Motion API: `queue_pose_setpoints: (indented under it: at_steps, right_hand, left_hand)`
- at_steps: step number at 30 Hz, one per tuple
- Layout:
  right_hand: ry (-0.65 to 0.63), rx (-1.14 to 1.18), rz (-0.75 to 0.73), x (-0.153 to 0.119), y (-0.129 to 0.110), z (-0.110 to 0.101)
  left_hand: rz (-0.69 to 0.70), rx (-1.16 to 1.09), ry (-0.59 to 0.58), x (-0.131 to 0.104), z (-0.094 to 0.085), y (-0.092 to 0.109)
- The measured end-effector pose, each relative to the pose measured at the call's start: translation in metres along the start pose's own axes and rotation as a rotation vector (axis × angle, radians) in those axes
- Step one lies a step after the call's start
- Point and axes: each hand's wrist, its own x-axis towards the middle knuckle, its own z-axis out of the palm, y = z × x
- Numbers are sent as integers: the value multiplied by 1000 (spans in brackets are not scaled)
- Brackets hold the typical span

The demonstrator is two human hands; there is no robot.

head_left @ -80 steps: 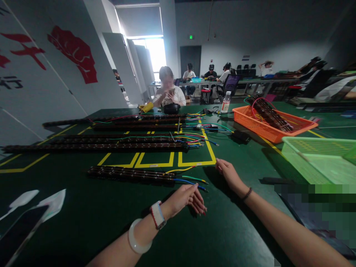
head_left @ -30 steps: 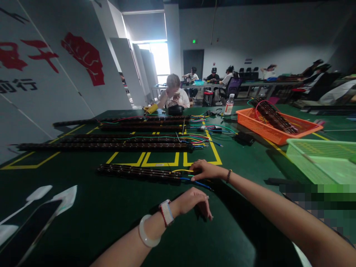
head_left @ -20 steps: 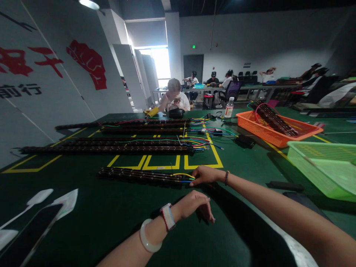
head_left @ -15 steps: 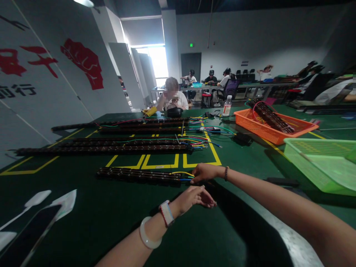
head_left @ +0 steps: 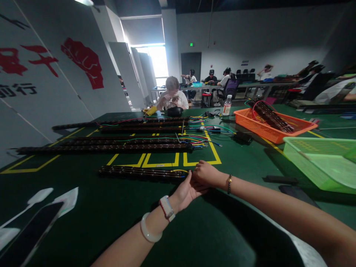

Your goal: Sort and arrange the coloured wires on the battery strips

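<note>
A bundle of dark rods (head_left: 141,172) lies crosswise on the green table, with yellow and blue wires (head_left: 180,171) coming out of its right end. My right hand (head_left: 208,175), a beaded bracelet on its wrist, is closed around the wire ends, which its fingers cover. Just under it and touching it is my left hand (head_left: 185,193), with a watch and a pale bangle. Its thumb points up beside the wires, apart from its fingers, which stretch out below my right hand and are partly hidden.
Longer rod bundles (head_left: 105,148) with coloured wires lie beyond. An orange basket (head_left: 278,135) holding another bundle and a green basket (head_left: 319,170) stand right. A phone (head_left: 33,233) lies near left, a bottle (head_left: 227,105) farther back. Another person (head_left: 174,98) sits across the table.
My left hand has moved up to meet my right hand at the wire ends. The bundle has shifted slightly to the right, and the wires are more covered.
</note>
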Motion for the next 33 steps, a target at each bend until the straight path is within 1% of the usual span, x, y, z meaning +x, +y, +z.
queue_pose_setpoints:
  at_steps: [4, 7, 11, 14, 17, 19, 21, 25, 27, 28, 30, 33]
  right_hand:
    - [49, -139, -10, -2, -11, 2]
    - [62, -180, 0, -3, -21, 3]
    - [54, -252, 48, -3, -38, 5]
    - [74, -289, 106, -5, -51, 8]
    - [94, -293, 147, -8, -57, 11]
    - [106, -242, 154, -11, -55, 9]
    - [116, -130, 159, -14, -48, 2]
    - [120, 154, 205, -24, -25, -25]
    - [128, 222, 293, -31, -13, -38]
    - [131, 241, 312, -35, -8, -42]
    - [122, 275, 314, -41, -3, -47]
    - [66, 292, 248, -47, -5, -45]
  left_hand:
    - [114, -62, 158, 2, -1, -4]
    - [165, -80, 230, 3, -1, -4]
    - [158, -107, 243, 2, 1, -3]
    - [153, -132, 239, 2, 2, -2]
    - [178, -164, 229, 2, 2, -3]
    - [190, -179, 224, 3, 1, -4]
    - [183, -174, 219, 5, 0, -4]
    - [143, -143, 192, 6, -3, -5]
    - [131, -133, 174, 6, -3, -4]
    - [126, -127, 165, 6, -4, -4]
    - [108, -106, 154, 5, -4, -3]
    - [76, -67, 150, 3, -3, -1]
